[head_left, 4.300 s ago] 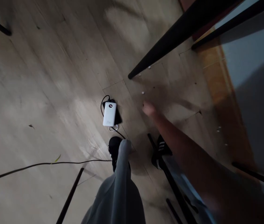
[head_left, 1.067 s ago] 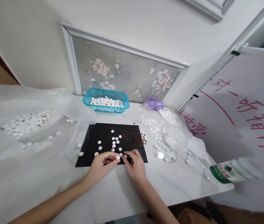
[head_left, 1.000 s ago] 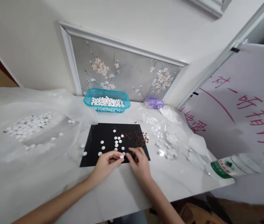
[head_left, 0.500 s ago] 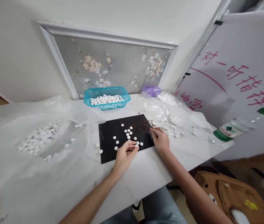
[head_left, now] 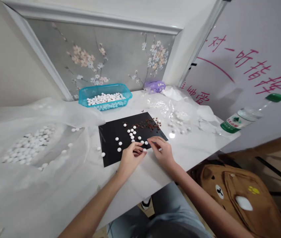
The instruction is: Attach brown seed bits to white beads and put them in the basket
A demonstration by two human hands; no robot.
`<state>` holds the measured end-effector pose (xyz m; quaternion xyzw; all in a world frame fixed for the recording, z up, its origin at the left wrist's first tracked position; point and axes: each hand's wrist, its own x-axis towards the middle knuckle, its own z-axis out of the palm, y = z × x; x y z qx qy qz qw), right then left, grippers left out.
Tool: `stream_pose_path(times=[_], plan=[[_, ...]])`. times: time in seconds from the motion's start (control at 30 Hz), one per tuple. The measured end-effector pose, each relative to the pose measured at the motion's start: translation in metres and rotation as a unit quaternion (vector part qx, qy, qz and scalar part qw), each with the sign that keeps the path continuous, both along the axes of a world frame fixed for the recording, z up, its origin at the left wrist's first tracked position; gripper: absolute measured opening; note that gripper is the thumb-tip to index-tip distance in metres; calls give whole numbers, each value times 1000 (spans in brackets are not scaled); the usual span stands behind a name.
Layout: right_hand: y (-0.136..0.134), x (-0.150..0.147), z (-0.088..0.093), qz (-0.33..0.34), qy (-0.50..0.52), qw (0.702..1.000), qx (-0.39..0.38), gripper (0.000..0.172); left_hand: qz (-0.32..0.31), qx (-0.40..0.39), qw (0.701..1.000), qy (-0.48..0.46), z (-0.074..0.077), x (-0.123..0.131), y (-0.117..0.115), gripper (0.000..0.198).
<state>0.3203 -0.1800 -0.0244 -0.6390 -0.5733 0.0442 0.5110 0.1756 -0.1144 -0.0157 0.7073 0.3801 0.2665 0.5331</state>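
Black mat [head_left: 110, 158] strewn with a few white discs [head_left: 119, 149], many more around it

White table [head_left: 140, 185] runs across the scene, with a framed flower panel [head_left: 120, 56] along its far side and a whiteboard [head_left: 254, 19] with red writing at the far right. Thin plastic sheeting [head_left: 3, 188] covers the table's left part, with a broad heap of white discs upon it. A brown backpack [head_left: 247, 185] stands below the table's edge on the near right, and a bottle with a green cap [head_left: 239, 119] leans at the right end. A blue tub [head_left: 82, 97], holding plenty of white discs, sits beyond the mat, and a purple packet [head_left: 154, 86] lies to its right.

At the mat's near edge, the left hand [head_left: 131, 157] pinches one white disc [head_left: 144, 150] between thumb and fingers. The right hand [head_left: 162, 153] is just beside it, fingers bent and tips close together; whether it holds anything I cannot tell.

Smallest are the brown bits [head_left: 152, 125], scattered over the mat's far right corner and past its edge.

The work looks far from finished: only some discs are on the mat, while the tub and heap remain well stocked and loose brown bits are left. Whether any disc has a brown bit fixed to it is too small to see.
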Motion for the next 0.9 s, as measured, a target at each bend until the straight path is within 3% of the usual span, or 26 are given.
stream_pose_path(times=[0.17, 0.27, 0.57, 0.9], plan=[[-12, -5, -4, 2, 6, 1000, -22, 15, -50, 169, 980, 95, -1, -2, -4, 14], [-14, -5, -6, -8, 22, 999, -49, 13, -55, 208, 972, 94, -2, -3, -5, 9], [-13, -7, 3, 7, 19, 994, -104, 7, -34, 120, 990, 62, 0, -1, -1, 7], [-18, -8, -4, 39, -74, 994, -63, 14, -22, 66, 997, 31, -1, -1, -1, 8]])
